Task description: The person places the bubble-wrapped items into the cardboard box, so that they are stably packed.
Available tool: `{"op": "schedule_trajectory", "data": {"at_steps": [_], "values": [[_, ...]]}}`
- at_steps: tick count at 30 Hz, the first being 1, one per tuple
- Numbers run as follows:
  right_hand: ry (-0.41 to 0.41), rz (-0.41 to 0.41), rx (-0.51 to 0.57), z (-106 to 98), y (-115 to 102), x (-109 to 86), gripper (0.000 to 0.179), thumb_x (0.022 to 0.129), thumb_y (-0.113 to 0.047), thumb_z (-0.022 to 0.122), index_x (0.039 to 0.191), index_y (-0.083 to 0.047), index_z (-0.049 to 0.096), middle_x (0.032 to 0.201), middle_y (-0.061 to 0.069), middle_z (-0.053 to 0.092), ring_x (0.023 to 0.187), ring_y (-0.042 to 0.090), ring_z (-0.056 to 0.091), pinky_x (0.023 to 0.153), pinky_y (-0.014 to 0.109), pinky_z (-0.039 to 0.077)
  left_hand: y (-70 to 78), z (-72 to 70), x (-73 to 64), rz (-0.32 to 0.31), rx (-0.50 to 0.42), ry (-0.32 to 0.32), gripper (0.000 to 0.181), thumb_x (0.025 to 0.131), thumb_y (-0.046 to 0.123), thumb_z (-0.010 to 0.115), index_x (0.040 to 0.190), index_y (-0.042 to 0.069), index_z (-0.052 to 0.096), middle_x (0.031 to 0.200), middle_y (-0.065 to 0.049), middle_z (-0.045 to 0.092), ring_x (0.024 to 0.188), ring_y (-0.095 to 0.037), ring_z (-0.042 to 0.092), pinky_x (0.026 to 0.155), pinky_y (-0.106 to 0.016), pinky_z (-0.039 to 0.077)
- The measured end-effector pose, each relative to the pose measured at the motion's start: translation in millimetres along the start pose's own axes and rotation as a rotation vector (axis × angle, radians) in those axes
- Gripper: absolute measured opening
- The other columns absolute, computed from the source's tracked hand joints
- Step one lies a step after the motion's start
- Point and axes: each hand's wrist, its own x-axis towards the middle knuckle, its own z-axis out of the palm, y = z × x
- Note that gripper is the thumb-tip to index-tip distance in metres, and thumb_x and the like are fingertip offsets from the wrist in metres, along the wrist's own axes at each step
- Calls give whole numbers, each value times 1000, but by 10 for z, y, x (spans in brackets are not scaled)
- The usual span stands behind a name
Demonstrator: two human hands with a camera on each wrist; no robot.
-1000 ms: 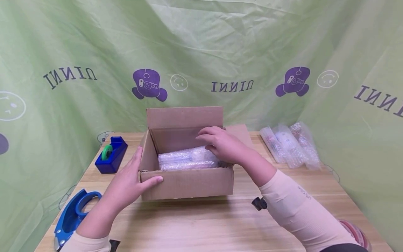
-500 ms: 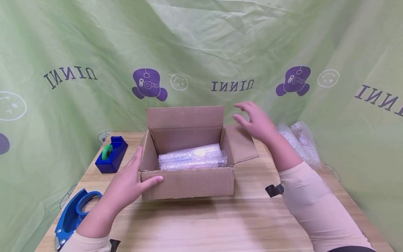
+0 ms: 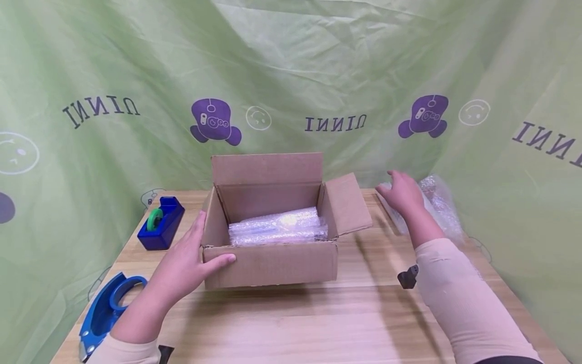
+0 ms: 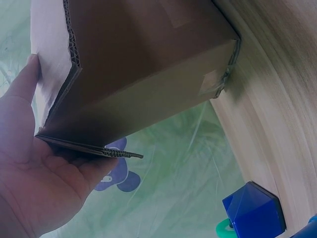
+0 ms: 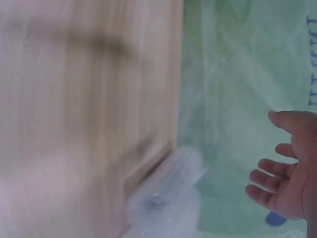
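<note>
An opened cardboard box (image 3: 273,265) stands mid-table, its back and right flaps folded out. Bubble-wrapped packages (image 3: 273,235) lie side by side inside it. My left hand (image 3: 182,270) grips the box's front left corner, thumb on the front wall and fingers along the left side; in the left wrist view the fingers go behind a flap (image 4: 89,148). At the back right, my right hand (image 3: 403,194) hovers over more bubble-wrapped packages (image 3: 441,207) and partly hides them. The right wrist view shows its fingers (image 5: 270,181) spread and holding nothing, beside a blurred wrapped package (image 5: 168,198).
A blue tape dispenser (image 3: 161,225) with a green roll stands left of the box. Nearer, a blue handheld tape cutter (image 3: 102,313) lies by the left forearm. A green printed curtain (image 3: 282,60) hangs behind and around the wooden table (image 3: 282,328).
My right hand has left the box, risen past the right flap and come down over the wrapped packages at the back right. The left hand has stayed on the box corner.
</note>
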Motion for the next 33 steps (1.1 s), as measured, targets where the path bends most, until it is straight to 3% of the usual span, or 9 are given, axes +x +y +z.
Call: {"op": "schedule_trajectory", "data": {"at_steps": [7,13,20,26,33], "values": [[-35,66,-44,185,254,-33,74,92,-36,61,145,9,34,146,39,31,133,56,29,108,69,28,-6,7,5,2,1,7,126,75,82,56,158,10,-5,164,-20,10,146,-46,21,113,-65,26],[-149,128,-101,315,412,-100,78,92,-38,60,144,13,30,138,46,30,125,63,30,100,74,33,-7,17,11,2,6,6,126,75,83,55,158,10,-6,164,-20,9,146,-46,21,113,-64,26],[-243,142,-124,417,531,-146,77,91,-33,65,138,18,32,133,49,32,121,65,32,102,73,31,0,23,-1,-1,1,5,126,75,82,56,158,10,-5,164,-20,9,146,-46,21,113,-64,26],[-224,142,-136,454,589,-161,68,88,-18,64,136,20,34,128,49,35,117,65,35,100,72,34,3,19,-12,-1,-3,7,126,75,81,56,158,10,-6,164,-20,10,146,-46,22,113,-64,27],[-189,155,-106,474,658,-165,55,91,-7,45,138,18,32,128,50,34,114,65,38,98,73,35,-4,23,-7,-3,-1,11,126,75,82,56,158,12,-6,164,-19,9,146,-46,21,112,-65,27]]}}
